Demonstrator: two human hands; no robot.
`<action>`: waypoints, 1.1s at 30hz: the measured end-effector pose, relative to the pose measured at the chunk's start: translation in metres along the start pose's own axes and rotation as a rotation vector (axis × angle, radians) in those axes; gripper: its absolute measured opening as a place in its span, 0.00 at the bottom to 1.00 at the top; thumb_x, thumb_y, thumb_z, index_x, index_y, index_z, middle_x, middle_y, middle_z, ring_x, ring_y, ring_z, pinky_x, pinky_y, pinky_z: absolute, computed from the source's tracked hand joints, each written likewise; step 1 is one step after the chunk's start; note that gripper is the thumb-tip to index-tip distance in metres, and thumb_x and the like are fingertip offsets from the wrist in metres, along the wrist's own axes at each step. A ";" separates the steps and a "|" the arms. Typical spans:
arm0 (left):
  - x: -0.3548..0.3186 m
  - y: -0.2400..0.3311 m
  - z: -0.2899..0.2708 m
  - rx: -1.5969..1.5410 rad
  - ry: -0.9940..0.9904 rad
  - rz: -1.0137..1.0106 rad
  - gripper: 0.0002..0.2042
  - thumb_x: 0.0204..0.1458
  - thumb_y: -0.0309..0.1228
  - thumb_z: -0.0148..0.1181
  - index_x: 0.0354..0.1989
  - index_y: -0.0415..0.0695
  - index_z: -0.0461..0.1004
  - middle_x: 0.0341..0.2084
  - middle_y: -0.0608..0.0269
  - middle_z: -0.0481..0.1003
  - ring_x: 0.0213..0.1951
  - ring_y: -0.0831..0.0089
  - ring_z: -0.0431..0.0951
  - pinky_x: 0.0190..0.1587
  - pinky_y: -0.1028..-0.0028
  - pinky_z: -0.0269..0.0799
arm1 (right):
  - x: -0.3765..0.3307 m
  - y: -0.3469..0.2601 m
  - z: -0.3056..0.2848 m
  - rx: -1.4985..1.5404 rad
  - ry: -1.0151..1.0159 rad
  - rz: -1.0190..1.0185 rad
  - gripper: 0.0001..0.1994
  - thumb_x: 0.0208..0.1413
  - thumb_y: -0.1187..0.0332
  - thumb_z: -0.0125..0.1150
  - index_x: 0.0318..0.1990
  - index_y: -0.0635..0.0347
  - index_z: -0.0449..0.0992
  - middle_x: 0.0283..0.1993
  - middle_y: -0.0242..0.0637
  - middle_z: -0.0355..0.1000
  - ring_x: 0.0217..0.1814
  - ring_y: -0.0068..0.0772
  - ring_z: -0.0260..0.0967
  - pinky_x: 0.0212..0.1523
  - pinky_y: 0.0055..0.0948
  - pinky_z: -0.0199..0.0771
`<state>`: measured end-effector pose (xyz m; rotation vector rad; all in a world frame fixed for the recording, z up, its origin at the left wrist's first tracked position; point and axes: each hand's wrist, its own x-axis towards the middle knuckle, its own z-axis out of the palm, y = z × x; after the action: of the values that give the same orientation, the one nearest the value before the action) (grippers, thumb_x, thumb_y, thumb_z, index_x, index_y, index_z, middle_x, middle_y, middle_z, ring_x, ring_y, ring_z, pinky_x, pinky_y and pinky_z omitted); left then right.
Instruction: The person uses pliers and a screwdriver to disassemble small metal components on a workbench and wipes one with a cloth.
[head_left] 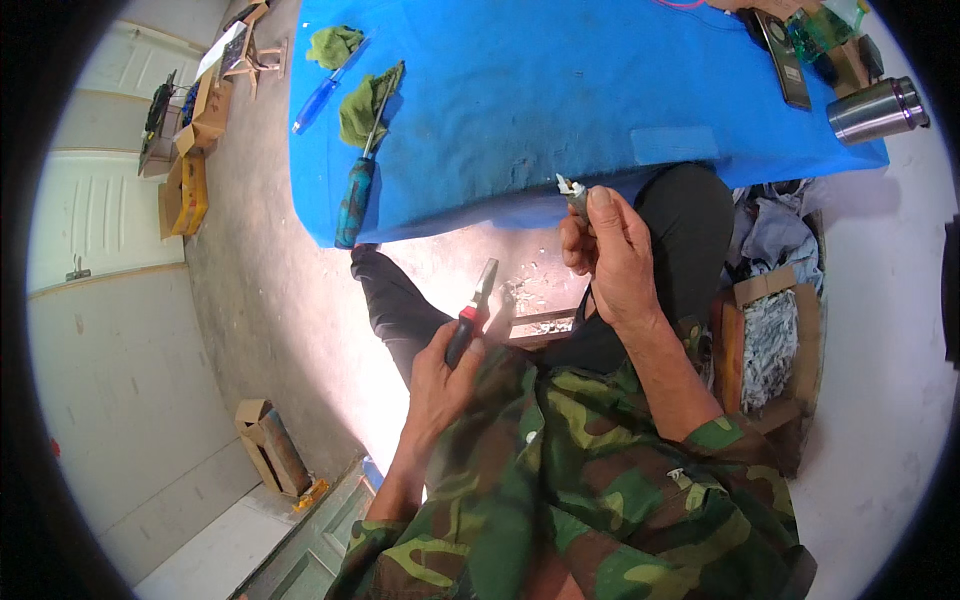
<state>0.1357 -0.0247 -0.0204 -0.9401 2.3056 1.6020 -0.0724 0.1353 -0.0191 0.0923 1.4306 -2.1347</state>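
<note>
My left hand is closed around the black-and-red handle of a tool with a narrow metal head pointing up and away; whether it is pliers or a blade I cannot tell. Between the thumb and fingers of my right hand is a small grey piece with a ragged white tip, raised near the front edge of the blue-covered table. The tool and the grey piece are apart. Most of the grey piece is hidden by my fingers.
A teal-handled screwdriver, a blue-handled screwdriver and green cloths lie on the table's left. At its right are a phone and a steel flask. A cardboard box of whitish scraps stands by my right leg.
</note>
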 end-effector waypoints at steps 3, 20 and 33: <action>-0.002 0.004 -0.001 -0.033 0.038 0.060 0.24 0.64 0.45 0.59 0.58 0.37 0.74 0.35 0.59 0.80 0.39 0.72 0.78 0.44 0.72 0.73 | 0.002 0.006 -0.003 0.130 -0.044 0.114 0.21 0.73 0.48 0.49 0.39 0.58 0.75 0.25 0.29 0.71 0.23 0.20 0.64 0.24 0.21 0.61; 0.008 0.055 -0.011 -0.023 0.150 0.068 0.26 0.62 0.47 0.59 0.56 0.35 0.74 0.36 0.57 0.80 0.38 0.69 0.80 0.44 0.71 0.74 | -0.003 0.013 -0.018 0.492 -0.261 0.428 0.26 0.76 0.47 0.39 0.33 0.56 0.74 0.15 0.27 0.60 0.14 0.22 0.54 0.20 0.23 0.58; 0.020 0.053 -0.004 -0.105 0.049 0.150 0.24 0.63 0.38 0.61 0.63 0.34 0.70 0.41 0.58 0.79 0.43 0.72 0.77 0.49 0.72 0.72 | 0.000 0.015 -0.021 0.582 -0.298 0.467 0.27 0.76 0.47 0.38 0.32 0.55 0.73 0.15 0.26 0.58 0.14 0.20 0.51 0.19 0.23 0.55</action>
<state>0.0895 -0.0242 0.0132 -0.8552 2.3971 1.7940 -0.0703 0.1492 -0.0408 0.2819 0.5237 -1.9897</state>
